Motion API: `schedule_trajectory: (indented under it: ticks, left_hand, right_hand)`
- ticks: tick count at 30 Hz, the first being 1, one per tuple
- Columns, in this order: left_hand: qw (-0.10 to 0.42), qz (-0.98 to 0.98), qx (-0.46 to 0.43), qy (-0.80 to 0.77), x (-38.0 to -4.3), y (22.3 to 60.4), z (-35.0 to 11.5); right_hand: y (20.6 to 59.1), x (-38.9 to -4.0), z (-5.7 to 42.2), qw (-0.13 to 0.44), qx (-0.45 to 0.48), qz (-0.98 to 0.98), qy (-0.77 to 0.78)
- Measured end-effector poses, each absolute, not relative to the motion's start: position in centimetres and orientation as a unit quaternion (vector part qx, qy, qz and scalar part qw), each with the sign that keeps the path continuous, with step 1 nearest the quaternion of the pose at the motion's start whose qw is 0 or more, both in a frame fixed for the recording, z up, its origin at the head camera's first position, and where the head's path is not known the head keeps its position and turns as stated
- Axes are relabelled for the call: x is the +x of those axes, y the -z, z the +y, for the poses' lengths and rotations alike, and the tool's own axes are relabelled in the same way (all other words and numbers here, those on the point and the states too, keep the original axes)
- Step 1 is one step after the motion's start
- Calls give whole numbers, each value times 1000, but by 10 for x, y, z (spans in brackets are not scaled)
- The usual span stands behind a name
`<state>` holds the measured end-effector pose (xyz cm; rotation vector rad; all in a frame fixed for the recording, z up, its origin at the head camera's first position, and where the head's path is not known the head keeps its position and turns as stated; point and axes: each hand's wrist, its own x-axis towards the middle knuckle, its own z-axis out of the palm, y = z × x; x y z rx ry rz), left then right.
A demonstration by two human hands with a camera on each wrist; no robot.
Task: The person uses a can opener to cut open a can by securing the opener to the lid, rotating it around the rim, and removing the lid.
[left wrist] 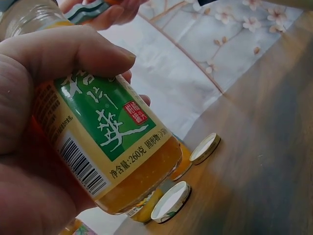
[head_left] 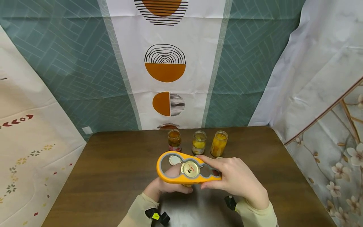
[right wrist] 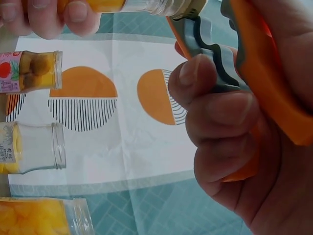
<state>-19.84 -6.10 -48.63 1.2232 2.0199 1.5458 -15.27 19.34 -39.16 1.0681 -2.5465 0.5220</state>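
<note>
My left hand (head_left: 170, 183) grips a glass jar (left wrist: 117, 132) of orange fruit with a green and cream label. In the left wrist view the jar tilts, with the thumb across its upper part. On its top is a gold lid (head_left: 190, 169), seen through the opening of an orange jar opener (head_left: 181, 180) with grey scalloped inner edges. The opener lies around the lid; whether its edges touch the lid all round I cannot tell. My right hand (head_left: 236, 176) holds the opener's right end, its fingers curled round the orange handles in the right wrist view.
At the back of the brown table (head_left: 119, 176) stand three lidless jars: a dark fruit jar (head_left: 174, 141), a half-full yellow one (head_left: 199, 144) and a fuller yellow one (head_left: 219, 144). Loose lids lie before them, including a white-lined lid (left wrist: 171, 201). Patterned cloths hang behind and beside.
</note>
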Motion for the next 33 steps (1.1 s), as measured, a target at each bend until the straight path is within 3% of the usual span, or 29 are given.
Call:
schedule_trajectory:
  ticks: [11, 22, 33]
  left_hand:
    - [128, 677, 429, -585, -201, 486, -62]
    - [131, 673, 388, -616, -200, 452, -74]
    - [104, 683, 321, -648, -218, 481, -99]
  right_hand:
    - [390, -154, 196, 201, 348, -895, -192]
    - [385, -159, 195, 284, 297, -877, -247]
    - [386, -155, 196, 266, 249, -892, -266]
